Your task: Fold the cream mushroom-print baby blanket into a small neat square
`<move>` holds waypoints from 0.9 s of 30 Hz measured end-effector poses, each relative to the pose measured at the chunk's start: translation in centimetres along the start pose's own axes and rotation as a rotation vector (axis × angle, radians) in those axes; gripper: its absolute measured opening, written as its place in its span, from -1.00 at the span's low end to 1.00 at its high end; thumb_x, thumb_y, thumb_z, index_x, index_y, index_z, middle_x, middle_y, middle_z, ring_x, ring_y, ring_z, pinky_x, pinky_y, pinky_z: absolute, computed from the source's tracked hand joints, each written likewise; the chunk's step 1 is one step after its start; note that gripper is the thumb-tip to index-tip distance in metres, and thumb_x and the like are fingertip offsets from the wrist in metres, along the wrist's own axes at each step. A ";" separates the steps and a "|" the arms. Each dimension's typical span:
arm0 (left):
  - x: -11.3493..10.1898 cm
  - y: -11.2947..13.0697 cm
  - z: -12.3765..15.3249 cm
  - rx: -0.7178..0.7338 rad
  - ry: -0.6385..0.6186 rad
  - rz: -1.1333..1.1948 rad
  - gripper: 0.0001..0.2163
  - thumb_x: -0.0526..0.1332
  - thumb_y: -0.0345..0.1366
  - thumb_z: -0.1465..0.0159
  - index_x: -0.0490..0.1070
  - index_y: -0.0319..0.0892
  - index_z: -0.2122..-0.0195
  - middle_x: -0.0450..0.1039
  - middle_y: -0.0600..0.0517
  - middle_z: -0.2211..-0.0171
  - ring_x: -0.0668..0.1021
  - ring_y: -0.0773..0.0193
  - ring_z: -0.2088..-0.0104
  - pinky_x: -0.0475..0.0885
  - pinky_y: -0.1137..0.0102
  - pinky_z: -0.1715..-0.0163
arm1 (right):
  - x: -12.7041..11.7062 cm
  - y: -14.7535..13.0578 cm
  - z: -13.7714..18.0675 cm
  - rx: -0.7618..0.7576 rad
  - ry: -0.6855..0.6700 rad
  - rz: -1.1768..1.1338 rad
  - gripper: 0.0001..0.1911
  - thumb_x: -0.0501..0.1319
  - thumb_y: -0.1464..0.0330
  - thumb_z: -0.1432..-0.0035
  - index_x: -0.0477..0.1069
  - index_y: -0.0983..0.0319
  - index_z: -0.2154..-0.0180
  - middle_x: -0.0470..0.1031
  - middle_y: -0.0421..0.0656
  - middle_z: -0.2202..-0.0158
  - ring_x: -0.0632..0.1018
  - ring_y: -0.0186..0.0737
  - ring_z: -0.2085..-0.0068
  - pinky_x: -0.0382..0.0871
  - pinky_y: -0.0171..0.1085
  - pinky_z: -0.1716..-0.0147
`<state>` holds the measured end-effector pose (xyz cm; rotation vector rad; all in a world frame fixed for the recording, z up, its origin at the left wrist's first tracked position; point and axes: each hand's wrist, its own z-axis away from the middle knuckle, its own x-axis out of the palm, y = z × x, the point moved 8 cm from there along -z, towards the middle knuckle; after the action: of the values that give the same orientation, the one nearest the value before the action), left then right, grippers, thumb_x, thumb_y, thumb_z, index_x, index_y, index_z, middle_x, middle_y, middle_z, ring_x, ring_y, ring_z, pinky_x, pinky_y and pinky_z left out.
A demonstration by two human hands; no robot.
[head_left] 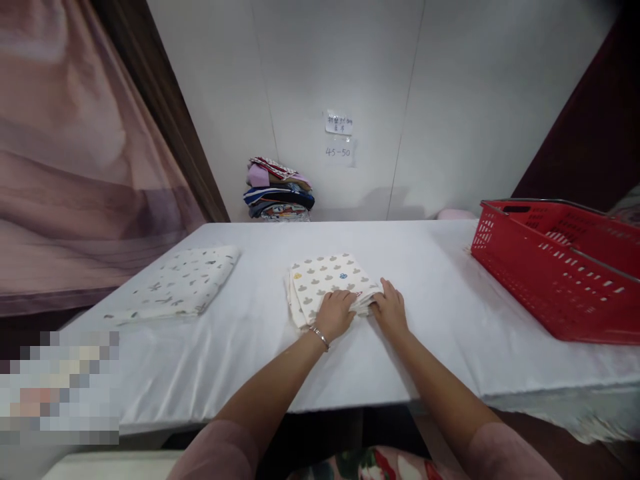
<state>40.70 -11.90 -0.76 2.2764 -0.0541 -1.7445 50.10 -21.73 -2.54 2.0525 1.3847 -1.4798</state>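
A folded white cloth point(320, 275) with grey cloud-like shapes and a few coloured ones lies in the middle of the table. My left hand point(336, 316) is closed over its near edge, thumb toward the right corner. At that right corner, my right hand point(392, 309) pinches the gathered layers, its index finger raised a little. The fabric bunches up between both hands. To the left rests another folded white cloth point(187, 280), printed with small dark leaf-like marks; neither hand touches it.
The table point(240, 373) has a white cover. A red plastic basket point(540, 280) stands on its right side. Behind the back edge is a stack of folded fabrics point(279, 193) near the wall, under paper notes point(339, 137). A pink curtain point(90, 147) hangs at left.
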 end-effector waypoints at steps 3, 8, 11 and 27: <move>-0.1 -0.4 -0.2 -0.029 0.018 0.025 -0.68 0.06 -0.27 -0.26 0.26 -0.06 -0.05 0.37 0.01 0.02 0.35 0.17 0.00 0.20 0.25 0.01 | -0.3 -0.6 -0.4 -0.077 -0.016 0.042 -0.82 0.08 0.50 -0.09 0.42 0.21 0.33 0.04 -0.08 -0.26 -0.01 -0.02 -0.27 -0.07 0.04 -0.14; -0.9 -2.4 -1.1 -0.169 0.024 0.112 -0.63 0.00 -0.11 -0.28 0.30 -0.09 -0.06 0.39 0.00 0.00 0.39 0.18 0.00 0.23 0.30 -0.02 | -0.5 -1.3 -1.1 -0.219 -0.050 0.054 -0.84 0.11 0.50 -0.09 0.43 0.20 0.42 0.01 -0.13 -0.27 -0.06 -0.04 -0.28 -0.15 0.08 -0.16; -1.8 -4.7 -2.2 -0.274 0.035 0.090 -0.61 -0.03 -0.10 -0.28 0.33 -0.14 -0.03 0.39 -0.01 -0.02 0.37 0.19 -0.03 0.22 0.33 -0.04 | -0.3 -1.5 -1.5 -0.283 -0.068 0.044 -0.83 0.12 0.51 -0.09 0.43 0.20 0.45 0.00 -0.15 -0.27 -0.08 -0.05 -0.29 -0.20 0.08 -0.18; 0.4 -9.3 -3.1 -0.338 -0.069 -0.027 -0.64 -0.03 -0.08 -0.26 0.28 -0.08 -0.01 0.31 0.01 -0.07 0.31 0.18 -0.08 0.14 0.24 -0.06 | 0.5 -1.0 -1.0 -0.443 -0.225 -0.050 -0.78 0.05 0.44 -0.13 0.47 0.18 0.31 0.04 -0.18 -0.26 -0.06 -0.11 -0.28 -0.03 -0.03 -0.14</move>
<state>42.47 -2.43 -2.64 1.9828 0.2412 -1.6968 49.98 -20.25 -2.22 1.5433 1.5149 -1.2368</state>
